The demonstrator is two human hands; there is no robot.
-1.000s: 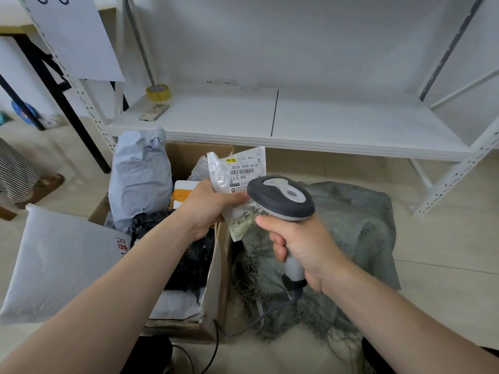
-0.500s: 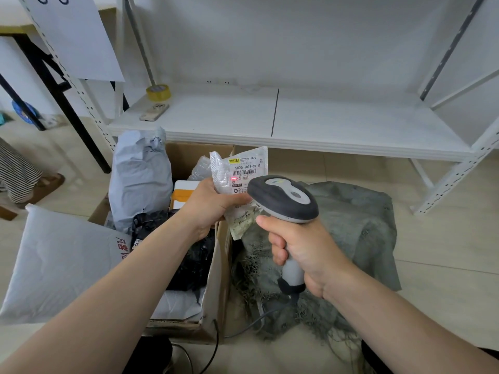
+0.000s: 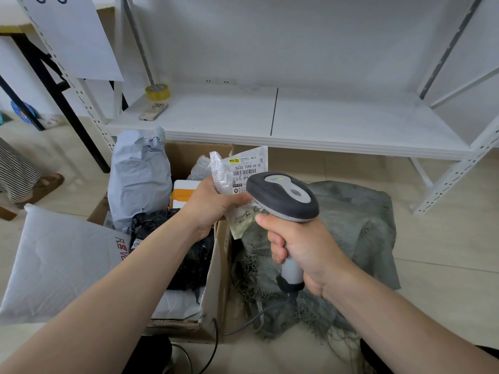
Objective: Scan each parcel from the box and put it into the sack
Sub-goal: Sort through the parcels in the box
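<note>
Label [image 3: 246, 167] on parcel [image 3: 222, 176]: "502D T098-69 69", "HQ 5", barcode below. Near-left white mailer [image 3: 54, 263]: red print, unreadable.

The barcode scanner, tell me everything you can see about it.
The barcode scanner is a pistol-shaped plastic handheld: dark grey oval head with a light grey top panel, light grey handle, dark collar at the base where a dark cable leaves. The right hand grips its handle, holding it upright above the sack, head aimed at the label of the small parcel.
</note>
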